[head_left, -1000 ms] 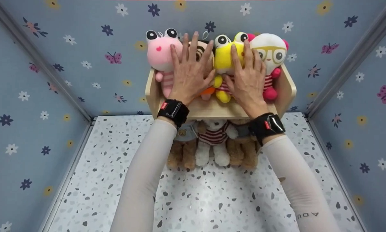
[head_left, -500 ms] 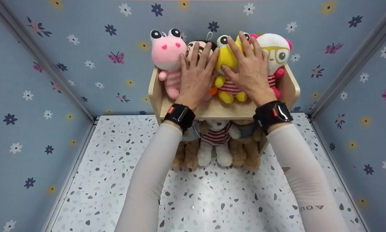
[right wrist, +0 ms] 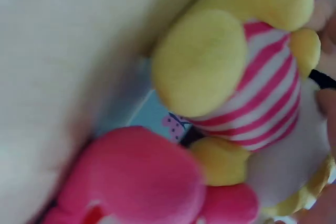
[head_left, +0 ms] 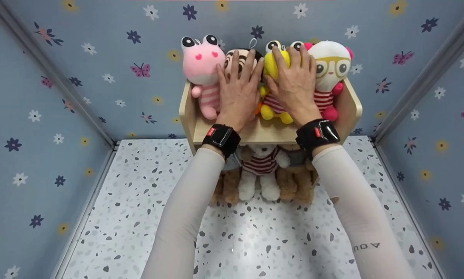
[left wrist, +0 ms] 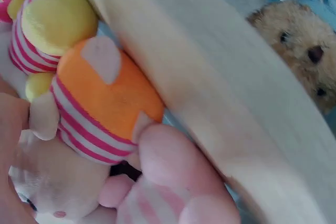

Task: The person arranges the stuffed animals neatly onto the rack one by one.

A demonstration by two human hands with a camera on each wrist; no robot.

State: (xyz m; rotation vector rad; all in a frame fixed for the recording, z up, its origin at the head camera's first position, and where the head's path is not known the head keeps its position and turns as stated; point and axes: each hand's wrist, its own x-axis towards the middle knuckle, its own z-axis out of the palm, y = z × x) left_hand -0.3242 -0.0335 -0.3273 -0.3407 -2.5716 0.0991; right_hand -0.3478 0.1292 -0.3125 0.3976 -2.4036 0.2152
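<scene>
My left hand (head_left: 240, 93) lies with spread fingers over the face of a black-haired plush doll; its orange shorts (left wrist: 128, 95) and striped shirt show in the left wrist view. Over the head of a yellow frog plush (head_left: 269, 66) rests my right hand (head_left: 294, 87), fingers extended; the frog's striped body (right wrist: 262, 93) fills much of the right wrist view. A pink frog plush (head_left: 202, 64) sits left of the doll. On the right is a white-headed plush with yellow glasses (head_left: 328, 62). All sit in a row on the upper wooden shelf (head_left: 255, 135).
Under the shelf stand several furry toys, including a white one (head_left: 259, 164) in a striped shirt and a brown bear (left wrist: 304, 40). Shelf side panels (head_left: 352, 104) enclose the row. Behind is a flowered blue wall (head_left: 111, 104); below, a speckled floor (head_left: 235, 232).
My right hand has shifted left off the white-headed plush onto the yellow frog, whose head has moved slightly right. My left hand has moved off the pink frog, staying over the doll.
</scene>
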